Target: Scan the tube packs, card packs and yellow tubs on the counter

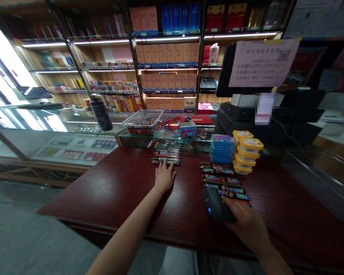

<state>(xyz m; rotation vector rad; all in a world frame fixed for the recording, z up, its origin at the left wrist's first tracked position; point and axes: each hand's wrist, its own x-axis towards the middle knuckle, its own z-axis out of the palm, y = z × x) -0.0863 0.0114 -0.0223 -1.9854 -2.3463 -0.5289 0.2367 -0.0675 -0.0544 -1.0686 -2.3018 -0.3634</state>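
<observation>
My left hand (pixel 164 178) lies on the dark wood counter, its fingers stretched out and touching the nearest of a short row of slim, colourful wrapped sticks (pixel 166 156). My right hand (pixel 248 221) is wrapped around the handle of a black barcode scanner (pixel 215 204) with a small blue light lit. The scanner hovers over or rests near the front end of a longer row of similar wrapped sticks (pixel 223 188); its exact height I cannot tell. Behind that row stand a stack of blue boxes (pixel 222 149) and stacked yellow-lidded tubs (pixel 244 154).
On the glass ledge sit a clear plastic bin (pixel 143 121) of sticks, a small box (pixel 187 129) and a dark bottle (pixel 101 114). A monitor (pixel 227 72) bearing a paper sign stands at the back right. An empty clear tub (pixel 318 179) is at the right.
</observation>
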